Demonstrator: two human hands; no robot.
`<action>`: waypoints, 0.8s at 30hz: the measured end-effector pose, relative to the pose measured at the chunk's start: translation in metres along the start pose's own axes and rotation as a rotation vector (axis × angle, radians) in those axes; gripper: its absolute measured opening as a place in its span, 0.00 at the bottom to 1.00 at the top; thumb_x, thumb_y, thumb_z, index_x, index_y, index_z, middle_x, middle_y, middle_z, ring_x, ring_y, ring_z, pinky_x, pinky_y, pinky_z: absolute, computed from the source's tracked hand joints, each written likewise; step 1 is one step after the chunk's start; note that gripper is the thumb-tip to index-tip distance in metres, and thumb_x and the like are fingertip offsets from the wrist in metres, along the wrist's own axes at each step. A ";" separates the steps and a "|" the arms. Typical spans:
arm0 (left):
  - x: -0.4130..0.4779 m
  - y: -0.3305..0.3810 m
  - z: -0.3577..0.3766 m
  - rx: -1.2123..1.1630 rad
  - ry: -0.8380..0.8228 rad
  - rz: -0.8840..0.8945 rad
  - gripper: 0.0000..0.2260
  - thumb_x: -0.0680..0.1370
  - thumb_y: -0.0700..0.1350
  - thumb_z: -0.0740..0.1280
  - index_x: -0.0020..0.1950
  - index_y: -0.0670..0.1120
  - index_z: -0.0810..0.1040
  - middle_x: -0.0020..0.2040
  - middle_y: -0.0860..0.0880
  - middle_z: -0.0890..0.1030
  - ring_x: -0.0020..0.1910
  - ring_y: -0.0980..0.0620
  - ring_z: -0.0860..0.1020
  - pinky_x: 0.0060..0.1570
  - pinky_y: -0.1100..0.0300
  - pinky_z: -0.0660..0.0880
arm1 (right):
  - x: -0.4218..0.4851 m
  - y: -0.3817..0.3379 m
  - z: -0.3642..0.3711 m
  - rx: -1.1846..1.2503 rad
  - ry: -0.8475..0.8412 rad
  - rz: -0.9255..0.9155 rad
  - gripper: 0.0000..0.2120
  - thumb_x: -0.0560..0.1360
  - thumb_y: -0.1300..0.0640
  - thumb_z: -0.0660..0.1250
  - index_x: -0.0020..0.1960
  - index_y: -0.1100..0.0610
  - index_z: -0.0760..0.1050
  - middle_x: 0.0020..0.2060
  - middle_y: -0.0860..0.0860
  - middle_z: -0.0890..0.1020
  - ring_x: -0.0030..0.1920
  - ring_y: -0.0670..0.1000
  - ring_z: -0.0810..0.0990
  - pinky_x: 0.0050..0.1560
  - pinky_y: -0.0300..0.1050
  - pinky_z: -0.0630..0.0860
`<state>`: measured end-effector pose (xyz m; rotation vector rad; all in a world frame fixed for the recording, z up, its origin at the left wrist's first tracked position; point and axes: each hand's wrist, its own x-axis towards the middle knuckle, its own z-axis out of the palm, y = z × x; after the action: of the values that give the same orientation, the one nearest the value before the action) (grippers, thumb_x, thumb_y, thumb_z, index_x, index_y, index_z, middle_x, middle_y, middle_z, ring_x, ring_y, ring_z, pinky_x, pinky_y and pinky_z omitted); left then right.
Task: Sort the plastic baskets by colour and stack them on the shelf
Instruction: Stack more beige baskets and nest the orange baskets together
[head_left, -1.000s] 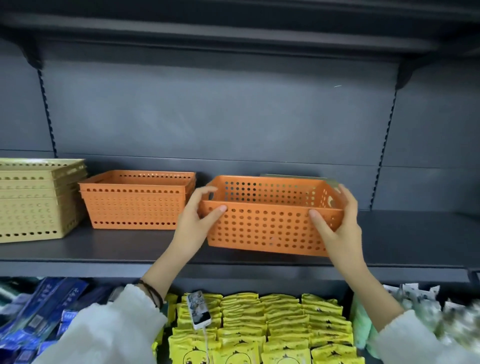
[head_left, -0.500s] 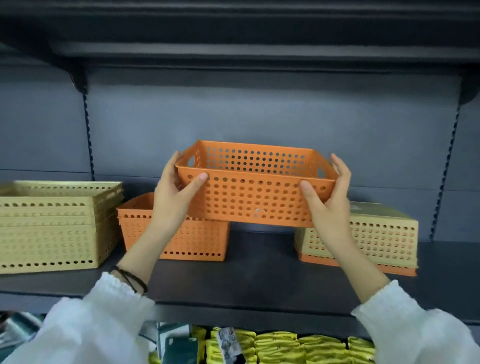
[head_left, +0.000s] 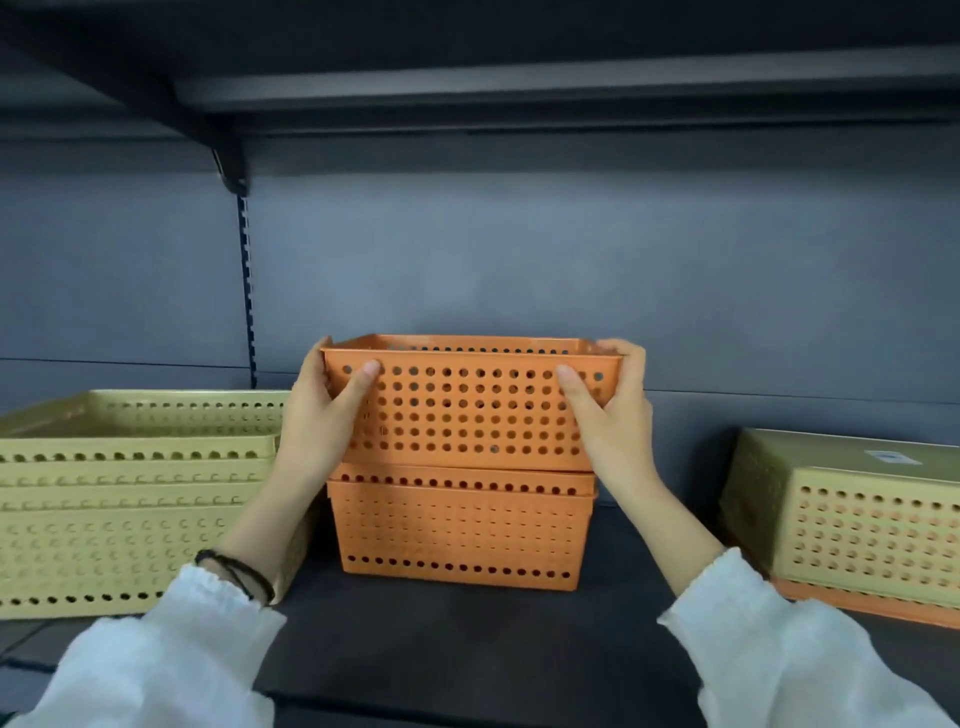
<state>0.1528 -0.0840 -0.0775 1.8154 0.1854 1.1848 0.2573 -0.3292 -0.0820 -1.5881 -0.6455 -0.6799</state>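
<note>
While the shelf (head_left: 467, 639) carries three groups, sorting is judged partly done. At 9 o'clock, a yellow stack (head_left: 135, 499) is nested. At 3 o'clock, a mixed pair (head_left: 852, 525) remains: yellow inverted over an orange rim, still to be separated. At centre, the orange stack (head_left: 460, 530) is topped by the orange basket (head_left: 467, 410), not fully seated. Its ends are clamped by the left hand (head_left: 322, 421) and right hand (head_left: 613, 421), thumbs pressed on the front wall, fingers wrapped behind.
</note>
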 end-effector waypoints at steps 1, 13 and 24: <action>0.005 -0.005 0.000 0.000 0.000 -0.004 0.32 0.77 0.57 0.65 0.77 0.46 0.59 0.69 0.46 0.75 0.68 0.48 0.73 0.67 0.45 0.70 | 0.001 0.003 0.006 -0.011 -0.005 0.004 0.18 0.75 0.47 0.67 0.59 0.47 0.64 0.47 0.42 0.80 0.45 0.35 0.79 0.39 0.27 0.73; -0.023 -0.066 0.031 -0.001 -0.098 -0.132 0.28 0.77 0.52 0.67 0.73 0.47 0.60 0.70 0.47 0.70 0.68 0.49 0.70 0.64 0.56 0.65 | -0.033 0.062 0.006 -0.281 -0.084 0.146 0.27 0.69 0.35 0.64 0.62 0.47 0.65 0.67 0.50 0.74 0.60 0.50 0.77 0.57 0.54 0.77; -0.053 -0.031 0.052 -0.029 -0.147 -0.180 0.25 0.77 0.54 0.66 0.67 0.44 0.61 0.62 0.49 0.72 0.58 0.52 0.73 0.54 0.58 0.68 | -0.026 0.060 -0.042 -0.228 0.025 0.172 0.15 0.79 0.50 0.61 0.61 0.55 0.76 0.57 0.48 0.79 0.55 0.45 0.75 0.53 0.39 0.68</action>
<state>0.1760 -0.1279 -0.1408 1.8118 0.2404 0.9214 0.2808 -0.3788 -0.1372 -1.8193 -0.4181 -0.6611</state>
